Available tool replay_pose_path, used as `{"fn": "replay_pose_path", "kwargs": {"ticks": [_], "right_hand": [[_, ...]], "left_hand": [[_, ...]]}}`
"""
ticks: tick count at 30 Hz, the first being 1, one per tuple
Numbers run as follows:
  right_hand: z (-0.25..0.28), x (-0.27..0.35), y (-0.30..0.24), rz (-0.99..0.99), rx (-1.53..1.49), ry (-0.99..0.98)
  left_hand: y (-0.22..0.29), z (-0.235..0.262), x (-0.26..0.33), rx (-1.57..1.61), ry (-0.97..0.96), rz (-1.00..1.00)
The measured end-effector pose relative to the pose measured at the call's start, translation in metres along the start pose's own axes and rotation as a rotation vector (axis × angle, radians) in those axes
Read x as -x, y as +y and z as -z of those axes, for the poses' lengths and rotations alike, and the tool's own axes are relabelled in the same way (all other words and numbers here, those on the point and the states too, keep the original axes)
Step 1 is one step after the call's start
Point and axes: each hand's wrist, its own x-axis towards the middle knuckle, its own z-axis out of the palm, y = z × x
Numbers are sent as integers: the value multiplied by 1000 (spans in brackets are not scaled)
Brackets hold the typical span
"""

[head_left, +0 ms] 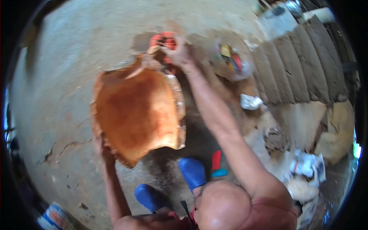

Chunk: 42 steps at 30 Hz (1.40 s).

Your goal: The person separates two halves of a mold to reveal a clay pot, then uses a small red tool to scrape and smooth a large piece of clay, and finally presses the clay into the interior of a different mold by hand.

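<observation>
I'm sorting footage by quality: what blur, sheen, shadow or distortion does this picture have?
Head view: the right hand and the red-orange thing beside it look smeared, perhaps by motion; pale sheen brightens the hollow orange-brown piece; dark shadow falls on the floor near its lower edge; the fisheye picture goes black at its corners.

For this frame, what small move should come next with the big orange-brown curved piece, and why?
Probably steady the curved piece with the left hand while settling the right hand securely at its upper end. The left is at the lower-left edge; the right is up beside the red-orange object, and blur hides which it grips, if either.
</observation>
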Motion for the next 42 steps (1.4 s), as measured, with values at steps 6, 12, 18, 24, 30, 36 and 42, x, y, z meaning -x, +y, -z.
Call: {"fn": "replay_pose_path", "kwargs": {"ticks": [6, 12, 18, 24, 30, 36, 42], "right_hand": [[86, 137, -1, -438, -150, 101], [251, 377, 29, -950, 268, -311], [222, 451, -33, -1100, 414, -592], [217, 481, -49, -957, 534, -508], [244, 439, -44, -1130, 361, -435], [308, 309, -33, -747, 252, -182], [342, 98, 48, -408, 303, -232]], "left_hand": [[19, 6, 52, -104, 32, -19], [71, -5, 169, -576, 210, 358], [85, -1, 259, -757, 217, 617], [118, -46, 262, -880, 57, 704], [139, -62, 269, -861, 116, 707], [189, -118, 295, -825, 219, 756], [202, -189, 305, -796, 317, 696]]}}
